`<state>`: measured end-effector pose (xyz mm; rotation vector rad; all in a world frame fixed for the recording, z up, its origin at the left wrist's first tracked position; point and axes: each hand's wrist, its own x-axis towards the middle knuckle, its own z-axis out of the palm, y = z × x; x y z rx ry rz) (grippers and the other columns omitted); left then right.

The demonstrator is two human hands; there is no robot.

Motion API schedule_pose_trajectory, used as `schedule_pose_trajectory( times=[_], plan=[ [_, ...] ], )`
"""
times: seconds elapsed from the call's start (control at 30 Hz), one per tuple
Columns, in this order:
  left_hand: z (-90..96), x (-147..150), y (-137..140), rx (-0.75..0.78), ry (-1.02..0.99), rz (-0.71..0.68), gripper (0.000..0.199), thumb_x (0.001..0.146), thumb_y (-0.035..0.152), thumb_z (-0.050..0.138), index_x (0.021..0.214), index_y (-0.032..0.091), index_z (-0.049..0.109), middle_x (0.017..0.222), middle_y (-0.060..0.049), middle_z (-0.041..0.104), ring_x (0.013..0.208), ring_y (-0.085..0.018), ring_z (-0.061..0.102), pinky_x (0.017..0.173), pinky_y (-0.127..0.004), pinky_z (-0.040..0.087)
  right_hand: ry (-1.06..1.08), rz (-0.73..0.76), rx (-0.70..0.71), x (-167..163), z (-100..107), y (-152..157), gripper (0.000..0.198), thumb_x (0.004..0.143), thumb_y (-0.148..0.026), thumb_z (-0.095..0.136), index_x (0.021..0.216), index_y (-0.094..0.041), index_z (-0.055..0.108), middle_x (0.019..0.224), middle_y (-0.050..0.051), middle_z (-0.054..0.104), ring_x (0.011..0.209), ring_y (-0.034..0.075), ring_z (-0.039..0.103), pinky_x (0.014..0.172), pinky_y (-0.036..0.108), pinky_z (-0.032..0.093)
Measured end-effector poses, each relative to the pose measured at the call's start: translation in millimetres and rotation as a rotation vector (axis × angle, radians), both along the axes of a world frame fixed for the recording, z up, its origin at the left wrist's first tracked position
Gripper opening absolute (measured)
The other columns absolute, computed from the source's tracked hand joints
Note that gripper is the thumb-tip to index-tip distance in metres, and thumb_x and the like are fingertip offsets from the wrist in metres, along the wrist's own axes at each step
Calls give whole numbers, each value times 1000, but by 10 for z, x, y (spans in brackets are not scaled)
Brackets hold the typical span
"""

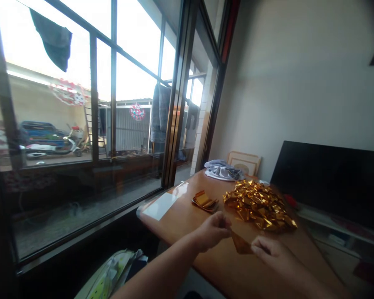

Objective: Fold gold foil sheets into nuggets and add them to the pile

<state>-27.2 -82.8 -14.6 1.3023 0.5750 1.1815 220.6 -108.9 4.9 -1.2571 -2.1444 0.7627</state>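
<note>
Between my hands, over the near part of the wooden table (pixel 212 263), is a gold foil sheet (pixel 241 245) that looks folded to a triangle. My left hand (pixel 213 230) pinches its upper left corner, and my right hand (pixel 268 249) grips its right corner. Just beyond my left hand lies a small stack of gold foil sheets (pixel 205 200), slightly curled. A large heap of crumpled or folded gold foil pieces (pixel 258 203) spreads over the table beyond my right hand.
Grey and white cloth (pixel 222 170) lies at the table's far end, near a framed picture (pixel 244 162) leaning on the wall. A black television (pixel 330 182) stands to the right. Tall glass windows (pixel 81 199) run along the left. A green-and-white bag-like item (pixel 112 274) sits below left.
</note>
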Motion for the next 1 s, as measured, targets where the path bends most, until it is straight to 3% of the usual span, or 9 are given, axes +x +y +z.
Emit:
schedule_pose_trajectory(
  times=[0.1, 0.27, 0.47, 0.73, 1.0],
  plan=[
    [116, -77, -455, 13, -98, -21, 42, 66, 19, 86, 99, 18, 61, 95, -4, 63, 85, -15, 59, 77, -27, 42, -59, -46, 127, -165, 284, -492, 29, 91, -43, 51, 71, -23, 59, 69, 1, 59, 67, 19, 54, 61, 29, 36],
    [306, -217, -1117, 48, -68, -151, 40, 77, 25, 80, 111, 18, 61, 108, -8, 66, 102, -21, 61, 91, -33, 43, -130, -145, 338, -508, 729, -1273, 21, 93, -28, 50, 77, -21, 61, 77, 0, 65, 72, 17, 58, 65, 27, 37],
    [411, -305, -1613, 59, -47, -139, 45, 75, 28, 82, 113, 19, 59, 102, -5, 66, 93, -18, 63, 79, -27, 45, -275, -174, 462, -774, 896, -1874, 16, 93, -21, 52, 83, -21, 65, 81, 3, 65, 75, 17, 58, 70, 27, 39],
    [523, -265, -1777, 66, -69, -52, 27, 74, 30, 82, 89, 17, 64, 86, -4, 71, 84, -18, 66, 79, -28, 47, -272, -166, 514, -880, 982, -2115, 15, 93, -19, 53, 83, -21, 64, 81, 2, 65, 77, 16, 59, 71, 26, 40],
    [487, -209, -1784, 64, -143, -48, 22, 78, 32, 78, 87, 15, 66, 76, -3, 69, 73, -15, 62, 73, -28, 47, 39, -186, 386, -855, 838, -2062, 13, 92, -22, 55, 82, -20, 64, 79, -1, 64, 74, 14, 58, 66, 24, 40]
  ],
)
